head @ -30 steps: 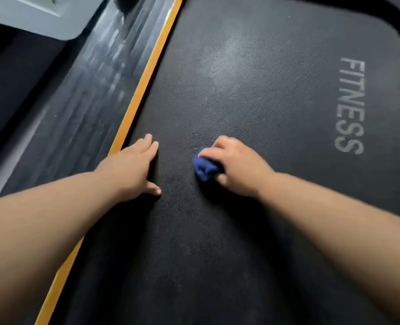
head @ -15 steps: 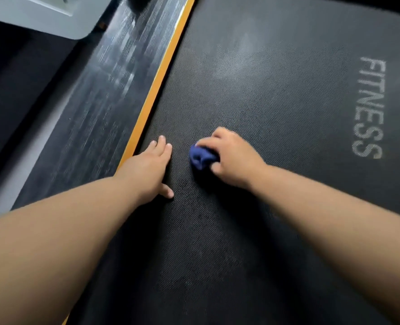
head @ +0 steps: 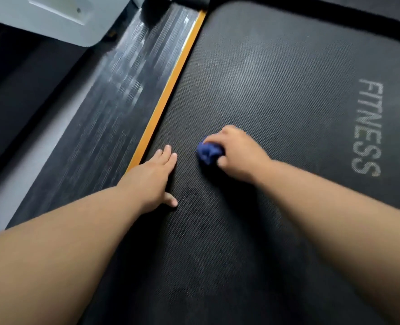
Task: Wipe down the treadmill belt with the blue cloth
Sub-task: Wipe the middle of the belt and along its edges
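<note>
blue cloth (head: 209, 153) in right hand (head: 239, 153)

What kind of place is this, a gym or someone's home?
Likely a gym or home workout spot, can't tell which: a treadmill belt printed FITNESS, an orange strip and ribbed side rail beside it.

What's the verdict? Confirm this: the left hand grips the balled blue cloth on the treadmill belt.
Wrong hand. The right hand grips the balled blue cloth on the treadmill belt; the left hand lies flat beside it and holds nothing. The head view shows this.
</note>
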### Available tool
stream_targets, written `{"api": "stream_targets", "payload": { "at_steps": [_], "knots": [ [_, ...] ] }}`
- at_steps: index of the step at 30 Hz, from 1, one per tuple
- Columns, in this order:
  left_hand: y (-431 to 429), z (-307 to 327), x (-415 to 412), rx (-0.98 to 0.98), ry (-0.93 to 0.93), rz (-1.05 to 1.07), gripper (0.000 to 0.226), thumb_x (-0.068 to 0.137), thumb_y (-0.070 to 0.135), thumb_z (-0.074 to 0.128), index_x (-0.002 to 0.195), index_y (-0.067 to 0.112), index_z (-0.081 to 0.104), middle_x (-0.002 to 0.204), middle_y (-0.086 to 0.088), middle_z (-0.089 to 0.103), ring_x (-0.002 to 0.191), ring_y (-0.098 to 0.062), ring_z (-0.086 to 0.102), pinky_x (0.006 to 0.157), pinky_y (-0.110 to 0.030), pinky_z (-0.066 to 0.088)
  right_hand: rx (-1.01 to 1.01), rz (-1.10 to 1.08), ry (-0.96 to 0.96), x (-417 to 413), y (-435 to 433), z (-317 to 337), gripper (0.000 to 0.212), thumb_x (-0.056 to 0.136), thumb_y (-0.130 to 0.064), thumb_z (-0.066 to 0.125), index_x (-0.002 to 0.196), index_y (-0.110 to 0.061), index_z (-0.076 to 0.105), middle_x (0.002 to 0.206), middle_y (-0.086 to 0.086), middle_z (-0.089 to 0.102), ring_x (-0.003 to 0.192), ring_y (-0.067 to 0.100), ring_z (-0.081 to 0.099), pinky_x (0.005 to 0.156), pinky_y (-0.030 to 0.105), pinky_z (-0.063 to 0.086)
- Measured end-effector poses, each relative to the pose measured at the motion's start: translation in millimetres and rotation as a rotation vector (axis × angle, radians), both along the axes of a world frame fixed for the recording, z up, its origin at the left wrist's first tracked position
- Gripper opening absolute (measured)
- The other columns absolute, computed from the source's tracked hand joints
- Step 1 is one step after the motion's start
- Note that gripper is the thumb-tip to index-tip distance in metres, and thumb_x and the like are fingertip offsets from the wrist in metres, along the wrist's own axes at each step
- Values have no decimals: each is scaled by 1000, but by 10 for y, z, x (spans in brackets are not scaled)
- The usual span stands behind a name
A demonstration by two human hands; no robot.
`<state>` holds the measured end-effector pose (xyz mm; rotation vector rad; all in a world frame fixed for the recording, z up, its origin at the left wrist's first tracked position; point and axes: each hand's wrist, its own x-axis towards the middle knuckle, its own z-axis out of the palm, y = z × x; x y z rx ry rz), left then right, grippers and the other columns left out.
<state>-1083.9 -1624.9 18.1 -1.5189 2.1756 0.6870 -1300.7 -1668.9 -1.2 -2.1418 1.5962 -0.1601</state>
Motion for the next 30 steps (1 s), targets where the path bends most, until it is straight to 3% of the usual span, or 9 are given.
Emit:
{"api": "stream_targets", "payload": {
  "at_steps": [4,9,12,15,18,20,24,26,30],
  "knots": [
    [28,23,43,-28,9,-16,107,77,55,67,152,21,-1,159,4,-14,146,-13,0,112,-39,31,-94,-450,76,-142,-420,-46,42,78,-12,52,117,-25,64,117,14,52,110,34,51,93,33,43],
    [53,199,517,-449,92,-248,68,76,40,74,134,14,52,140,-11,49,127,-31,49,102,-46,41,-47,-44,4,368,323,-44,35,74,-18,57,109,-21,64,110,8,51,106,31,48,86,33,44],
    [213,127,846,-354,-1,-112,84,81,63,50,148,17,29,157,-8,21,144,-25,22,115,-43,21,15,184,-29,353,413,-12,45,73,-19,56,116,-26,63,110,5,54,105,26,49,88,33,46],
    [415,-98,763,-346,-50,41,95,75,75,20,152,22,2,159,-1,-8,147,-20,-5,117,-46,0,-101,-158,-1,187,-105,-46,49,65,-23,44,109,-28,66,106,9,58,104,31,54,85,32,46],
    [464,-241,592,-457,-96,140,92,76,69,25,152,18,13,160,-4,4,147,-23,4,116,-51,2,-114,-540,13,226,-321,-71,42,75,-17,50,113,-22,66,117,16,53,109,36,52,91,34,44],
    [466,-275,597,-489,-54,155,86,78,62,25,151,19,17,160,-3,9,146,-21,7,116,-49,3,-110,-341,80,497,-73,-80,39,75,-17,50,110,-21,66,115,14,53,107,34,51,91,34,44],
    [407,-206,740,-464,105,192,75,82,48,16,151,21,20,158,5,12,146,-15,12,117,-38,3,-8,181,-52,801,581,-45,46,71,-18,54,116,-23,63,117,6,54,106,30,48,94,35,42],
    [371,-202,789,-465,151,166,69,86,44,13,150,21,22,157,8,13,145,-10,13,116,-33,3,-30,211,-70,726,398,-1,54,70,-10,57,122,-24,59,121,6,55,111,29,48,99,35,40],
    [372,-271,847,-534,248,164,60,90,33,21,146,16,35,154,3,26,142,-15,23,116,-35,8,-95,-406,-108,543,-156,-4,55,73,-8,55,126,-19,51,125,10,52,117,30,47,98,34,39]
  ]
}}
